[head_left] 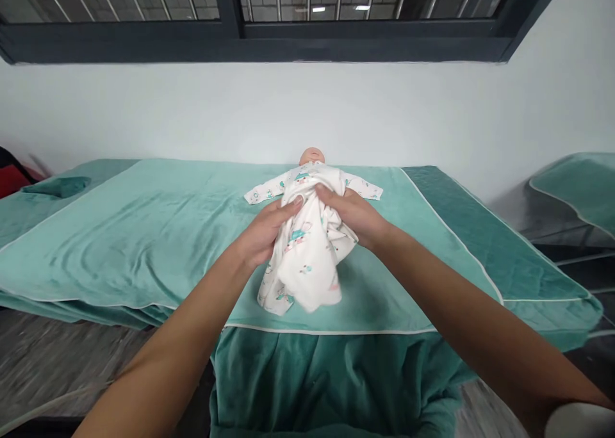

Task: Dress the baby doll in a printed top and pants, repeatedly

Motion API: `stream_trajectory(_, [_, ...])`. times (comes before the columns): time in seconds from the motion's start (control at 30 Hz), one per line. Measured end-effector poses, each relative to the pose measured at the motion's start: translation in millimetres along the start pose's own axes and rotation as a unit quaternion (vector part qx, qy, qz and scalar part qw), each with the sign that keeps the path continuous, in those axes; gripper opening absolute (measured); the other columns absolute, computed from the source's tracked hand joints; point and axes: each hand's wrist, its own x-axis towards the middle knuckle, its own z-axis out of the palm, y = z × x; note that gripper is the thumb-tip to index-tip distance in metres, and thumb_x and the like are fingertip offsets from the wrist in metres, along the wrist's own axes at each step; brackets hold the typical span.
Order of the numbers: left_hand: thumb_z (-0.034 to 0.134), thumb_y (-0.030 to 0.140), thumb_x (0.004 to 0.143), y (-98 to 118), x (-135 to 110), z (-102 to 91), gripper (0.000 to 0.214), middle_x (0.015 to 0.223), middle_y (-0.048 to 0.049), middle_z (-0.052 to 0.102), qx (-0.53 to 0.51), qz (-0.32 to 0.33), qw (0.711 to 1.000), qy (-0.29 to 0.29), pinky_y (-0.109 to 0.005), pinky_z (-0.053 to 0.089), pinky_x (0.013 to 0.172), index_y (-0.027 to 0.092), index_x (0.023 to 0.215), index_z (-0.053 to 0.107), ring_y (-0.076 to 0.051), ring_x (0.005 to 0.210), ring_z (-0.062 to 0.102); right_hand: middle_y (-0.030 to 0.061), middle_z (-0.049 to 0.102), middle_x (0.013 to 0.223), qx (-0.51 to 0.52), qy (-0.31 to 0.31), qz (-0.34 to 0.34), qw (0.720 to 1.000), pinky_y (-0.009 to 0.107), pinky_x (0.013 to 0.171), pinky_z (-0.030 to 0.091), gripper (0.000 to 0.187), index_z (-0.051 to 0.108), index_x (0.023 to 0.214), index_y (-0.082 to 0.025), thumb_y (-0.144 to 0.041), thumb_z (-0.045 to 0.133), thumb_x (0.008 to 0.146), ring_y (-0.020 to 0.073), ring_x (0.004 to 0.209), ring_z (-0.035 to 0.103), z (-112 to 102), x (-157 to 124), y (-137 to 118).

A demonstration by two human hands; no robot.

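Observation:
A baby doll point(312, 155) lies on its back on the bed against the wall, its sleeves spread to both sides. A white baby garment point(307, 259) with teal and pink prints is bunched over the doll's body. I cannot tell whether it is joined to the matching white top on the doll. My left hand point(271, 227) grips the garment's left side, thumb on top. On the right side, my right hand point(353, 212) pinches the bunched fabric near the doll's chest. Between the hands the cloth hangs down towards the bed's front edge, hiding the doll's lower body.
A light teal sheet point(120, 233) with white piping covers the bed, over a darker teal quilted cover point(504, 233). More teal fabric point(336, 380) hangs at the front. A barred window point(269, 41) is above the white wall; a red item point(12, 178) sits far left.

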Motion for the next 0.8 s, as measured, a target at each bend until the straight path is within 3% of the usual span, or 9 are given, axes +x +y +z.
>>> stream_trajectory(0.17, [0.087,0.035,0.074,-3.5,-3.6,-1.0,0.044,0.097,-0.0133,0.078,0.045,-0.059,0.996,-0.055,-0.033,0.058,0.075,0.01,0.108,0.073,-0.025,0.083,0.075,0.0095,0.078,0.101,0.079,0.035,-0.017,0.996,0.039,0.089,0.059,0.057,0.068,0.12,-0.018,-0.061,0.072,0.084,0.026,0.1,0.072,1.7,6.1,0.4])
stream_trajectory(0.33, [0.08,0.034,0.08,-11.8,6.2,2.6,0.04,0.101,-0.0114,0.078,-0.057,0.041,0.997,0.032,-0.037,0.059,0.086,0.013,0.112,0.071,-0.028,0.093,0.075,0.0093,0.079,0.101,0.017,-0.007,0.045,0.999,0.036,0.08,0.06,0.052,0.071,0.119,-0.017,-0.054,0.076,0.083,0.0233,0.087,0.073,-17.0,-7.6,11.8])
stream_trajectory(0.43, [0.08,0.037,0.078,-26.7,12.0,4.4,0.046,0.101,-0.012,0.078,-0.087,0.029,0.995,0.05,-0.04,0.058,0.091,0.013,0.115,0.07,-0.029,0.096,0.075,0.0091,0.079,0.1,-0.009,-0.051,0.099,0.994,0.034,0.079,0.059,0.05,0.072,0.118,-0.016,-0.044,0.084,0.078,0.0214,0.083,0.073,-29.6,-22.4,21.8])
stream_trajectory(0.5, [0.081,0.041,0.076,-39.6,13.9,5.3,0.05,0.1,-0.0129,0.078,-0.074,-0.008,0.995,0.059,-0.041,0.058,0.089,0.012,0.116,0.07,-0.03,0.094,0.075,0.0096,0.079,0.102,0.0,-0.041,0.117,0.992,0.034,0.083,0.058,0.052,0.072,0.119,-0.016,-0.041,0.086,0.076,0.0213,0.087,0.073,-35.0,-33.4,33.5])
stream_trajectory(0.67, [0.08,0.043,0.075,-65.3,14.5,4.8,0.042,0.094,-0.011,0.078,0.095,-0.123,0.983,0.097,-0.04,0.057,0.08,0.014,0.104,0.071,-0.028,0.085,0.074,0.0104,0.078,0.106,0.002,0.066,0.155,0.986,0.037,0.083,0.057,0.055,0.071,0.119,-0.016,-0.046,0.084,0.075,0.0257,0.093,0.073,-38.4,-61.2,84.1])
stream_trajectory(0.73, [0.073,0.042,0.081,-68.7,15.4,4.6,0.034,0.101,-0.0107,0.078,0.196,-0.119,0.971,0.072,-0.04,0.055,0.083,0.016,0.102,0.072,-0.029,0.094,0.072,0.0101,0.078,0.109,-0.015,0.099,0.154,0.983,0.041,0.088,0.056,0.055,0.07,0.121,-0.017,-0.05,0.08,0.078,0.0279,0.099,0.072,-36.6,-70.1,103.0])
stream_trajectory(0.8, [0.065,0.04,0.085,-69.2,17.1,5.6,0.027,0.106,-0.0114,0.077,0.349,-0.087,0.932,0.052,-0.041,0.052,0.087,0.017,0.099,0.072,-0.031,0.101,0.07,0.0094,0.077,0.114,-0.055,0.13,0.141,0.98,0.045,0.095,0.054,0.053,0.07,0.121,-0.019,-0.054,0.075,0.082,0.0301,0.107,0.07,-34.1,-76.0,114.9])
